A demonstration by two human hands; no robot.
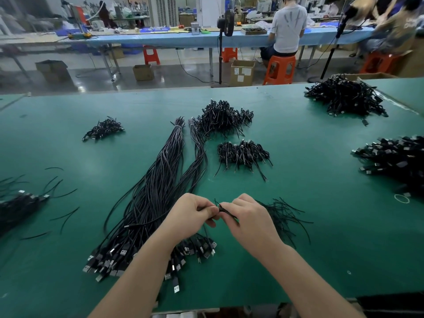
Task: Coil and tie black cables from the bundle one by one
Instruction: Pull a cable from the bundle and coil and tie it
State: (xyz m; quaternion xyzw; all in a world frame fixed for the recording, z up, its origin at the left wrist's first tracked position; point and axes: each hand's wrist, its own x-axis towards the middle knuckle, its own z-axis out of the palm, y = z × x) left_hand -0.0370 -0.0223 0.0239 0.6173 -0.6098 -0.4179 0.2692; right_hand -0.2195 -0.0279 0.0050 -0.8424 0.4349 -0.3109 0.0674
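A long bundle of black cables [158,187] lies on the green table [298,237], its USB plugs fanned out near the front edge under my left forearm. My left hand [192,213] and my right hand [246,214] meet above the table just right of the bundle. Both pinch a small coiled black cable [221,208] between thumbs and fingers; thin tie ends stick up from it. A loose heap of black twist ties [284,216] lies right behind my right hand.
Heaps of tied coiled cables lie at centre [223,118], below that [243,153], at left [103,129], far right [346,97] and right edge [394,157]. More cables and loose ties sit at the left edge [20,203]. A rubber band [402,199] lies at right.
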